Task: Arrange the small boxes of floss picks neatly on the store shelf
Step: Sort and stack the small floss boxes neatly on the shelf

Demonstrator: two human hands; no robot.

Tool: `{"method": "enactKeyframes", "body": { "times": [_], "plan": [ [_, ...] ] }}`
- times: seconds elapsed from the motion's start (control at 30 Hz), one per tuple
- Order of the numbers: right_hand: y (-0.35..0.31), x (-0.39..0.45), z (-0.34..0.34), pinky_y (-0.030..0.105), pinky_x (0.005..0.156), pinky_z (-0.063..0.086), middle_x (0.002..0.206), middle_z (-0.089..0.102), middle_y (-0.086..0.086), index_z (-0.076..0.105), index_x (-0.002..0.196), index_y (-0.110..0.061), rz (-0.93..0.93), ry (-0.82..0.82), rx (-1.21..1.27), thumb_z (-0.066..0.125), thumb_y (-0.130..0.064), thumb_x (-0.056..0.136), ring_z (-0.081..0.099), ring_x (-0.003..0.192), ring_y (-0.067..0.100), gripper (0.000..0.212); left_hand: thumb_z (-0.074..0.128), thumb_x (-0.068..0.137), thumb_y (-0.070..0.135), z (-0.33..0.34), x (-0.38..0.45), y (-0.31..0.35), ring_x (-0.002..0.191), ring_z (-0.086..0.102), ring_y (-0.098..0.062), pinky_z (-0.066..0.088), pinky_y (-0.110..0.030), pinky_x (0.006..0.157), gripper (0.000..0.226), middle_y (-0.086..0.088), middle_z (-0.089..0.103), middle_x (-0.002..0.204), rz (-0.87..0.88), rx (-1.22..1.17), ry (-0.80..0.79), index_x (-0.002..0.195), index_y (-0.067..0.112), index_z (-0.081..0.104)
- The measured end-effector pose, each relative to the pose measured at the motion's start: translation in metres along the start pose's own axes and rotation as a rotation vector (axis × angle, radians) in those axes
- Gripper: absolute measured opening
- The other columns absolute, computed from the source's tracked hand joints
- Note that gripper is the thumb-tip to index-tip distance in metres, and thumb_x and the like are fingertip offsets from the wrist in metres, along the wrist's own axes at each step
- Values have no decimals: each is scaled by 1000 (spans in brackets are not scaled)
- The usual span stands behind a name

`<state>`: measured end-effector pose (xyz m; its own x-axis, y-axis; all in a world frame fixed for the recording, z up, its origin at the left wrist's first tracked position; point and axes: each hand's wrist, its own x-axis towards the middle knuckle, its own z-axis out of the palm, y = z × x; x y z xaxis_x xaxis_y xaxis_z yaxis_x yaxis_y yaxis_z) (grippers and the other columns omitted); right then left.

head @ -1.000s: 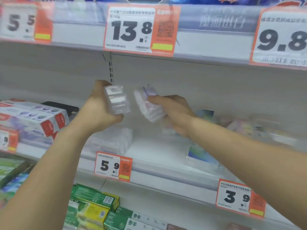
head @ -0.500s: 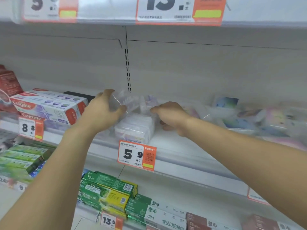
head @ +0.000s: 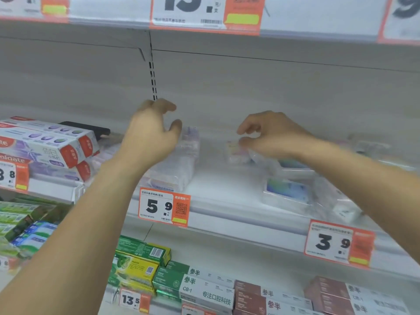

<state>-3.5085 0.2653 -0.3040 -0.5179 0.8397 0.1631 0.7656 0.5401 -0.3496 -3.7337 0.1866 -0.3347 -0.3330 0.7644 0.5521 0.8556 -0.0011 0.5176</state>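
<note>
Clear small boxes of floss picks (head: pixel 172 173) are stacked on the white shelf (head: pixel 222 187), above the 5.9 price tag (head: pixel 163 206). One more clear box (head: pixel 192 142) stands on top at the back of the stack. My left hand (head: pixel 150 135) hovers just left of that box with relaxed fingers and holds nothing, its thumb close to the box. My right hand (head: pixel 270 135) is off to the right with loosely curled fingers, also holding nothing. It hangs just above another small clear box (head: pixel 235 152) lying on the shelf.
Colgate toothpaste cartons (head: pixel 47 146) are piled at the left of the shelf. Bagged packs (head: pixel 293 189) lie at the right, above the 3.9 tag (head: pixel 338 244). Green toothpaste boxes (head: pixel 138 262) and other cartons fill the shelf below. The upper shelf edge carries price tags.
Both hands carried clear boxes down to the stack and let them go. The left hand is now beside the stack and the right hand has moved away to the right.
</note>
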Motion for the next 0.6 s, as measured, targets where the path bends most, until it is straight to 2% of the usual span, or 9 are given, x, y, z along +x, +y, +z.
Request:
{"method": "enactKeyframes", "body": {
  "times": [0.1,0.17,0.23,0.3,0.33,0.37,0.43,0.5,0.6],
  "plan": [
    [31,-15,-12,27,94,38,142,45,-1,34,148,-42,137,-346,-278,70,-60,79,51,125,22,80,57,92,24,26,-3,39,91,64,-16,49,-24,78,13,3,68,98,51,-188,-198,100,21,66],
    [48,-20,-8,24,92,36,133,51,-4,16,153,-46,147,-457,-318,70,-68,74,47,131,20,99,58,92,33,51,-3,59,102,61,-18,43,-22,78,13,2,64,108,99,-130,-319,101,26,65],
    [62,-21,-4,20,78,37,106,56,-12,13,153,-46,98,-443,-294,66,-71,75,54,114,18,98,57,93,40,75,-5,76,114,54,-23,33,-19,82,29,-4,54,125,102,-45,-408,119,28,61],
    [70,-24,-3,18,67,35,90,52,-16,20,153,-42,45,-421,-318,62,-70,80,52,99,17,89,53,92,49,96,-7,86,129,41,-27,30,-23,98,46,-7,40,141,67,-11,-512,136,34,48],
    [73,-26,-4,19,72,38,95,51,-16,24,152,-41,40,-440,-327,60,-68,81,52,104,18,84,51,90,57,105,-10,90,139,29,-28,27,-30,109,55,-6,29,150,42,-1,-570,141,40,39],
    [77,-30,-7,22,83,42,108,51,-12,28,151,-41,42,-458,-327,60,-67,82,51,114,19,80,49,87,65,111,-12,92,146,15,-27,22,-40,116,63,-2,17,158,16,7,-627,145,46,31],
    [88,-41,-17,30,106,38,140,44,-3,30,149,-44,28,-428,-297,64,-66,80,43,132,20,80,45,84,72,121,-16,95,150,-5,-23,13,-50,119,71,5,5,163,-16,11,-712,147,51,21],
    [98,-60,-32,26,111,30,153,33,-4,29,149,-44,24,-317,-228,67,-67,76,34,140,16,85,46,90,63,127,-18,96,149,-3,-18,6,-43,120,66,0,19,161,26,-8,-739,149,43,24],
    [118,-96,-55,29,115,32,154,31,-16,31,148,-48,69,-312,-198,66,-84,57,36,140,9,104,54,88,57,132,-15,92,143,18,-24,19,-35,113,59,-3,39,147,65,-27,-703,141,41,34]
  ]
}}
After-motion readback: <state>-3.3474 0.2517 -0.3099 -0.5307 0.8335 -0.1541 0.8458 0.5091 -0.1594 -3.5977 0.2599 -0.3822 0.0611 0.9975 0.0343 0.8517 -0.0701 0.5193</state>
